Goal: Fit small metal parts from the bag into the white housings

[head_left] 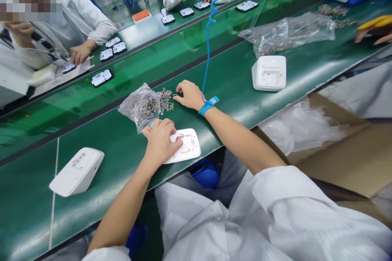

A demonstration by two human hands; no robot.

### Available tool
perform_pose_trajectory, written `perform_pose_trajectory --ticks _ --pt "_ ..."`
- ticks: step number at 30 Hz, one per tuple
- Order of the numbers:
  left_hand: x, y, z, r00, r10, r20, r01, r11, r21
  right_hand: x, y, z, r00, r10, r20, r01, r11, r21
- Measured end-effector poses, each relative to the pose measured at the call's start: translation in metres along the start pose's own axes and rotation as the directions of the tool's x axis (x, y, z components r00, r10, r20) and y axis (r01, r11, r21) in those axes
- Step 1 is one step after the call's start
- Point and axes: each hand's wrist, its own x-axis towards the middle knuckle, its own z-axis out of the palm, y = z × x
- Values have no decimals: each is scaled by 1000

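Note:
My left hand (162, 140) is closed on a white plastic device housing (190, 142) lying on the green belt. The thumb presses on its face, where a recessed square shows; the other fingers curl over its far left side. Beyond that hand lies a clear plastic bag (131, 106) of small metal parts, some spilled into a loose pile (167, 100). My right hand (188, 94) is at the right edge of this pile, thumb and forefinger close together. Whatever is between those fingertips is too small to make out. A blue wrist strap (208, 105) circles my right wrist.
White wedge-shaped housings stand at left (76, 171) and right (269, 72). A coiled blue cord (211, 16) runs up from the strap. Another large plastic bag (294, 32) lies at right, near a co-worker's hand (375, 30). An open cardboard box (343, 163) is below the belt edge.

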Motion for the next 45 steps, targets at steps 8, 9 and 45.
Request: perform_pose_trajectory --ticks 8,9,45 --pt "6 0 -4 998 -11 55 11 1000 7 3 1 -3 999 -16 46 15 1000 13" --pt "7 0 -6 998 2 63 -3 1000 16 3 0 -6 999 -21 38 19 999 42" --pt "4 0 11 948 318 -16 -318 947 40 -136 -48 -70 944 -190 269 116 956 269"
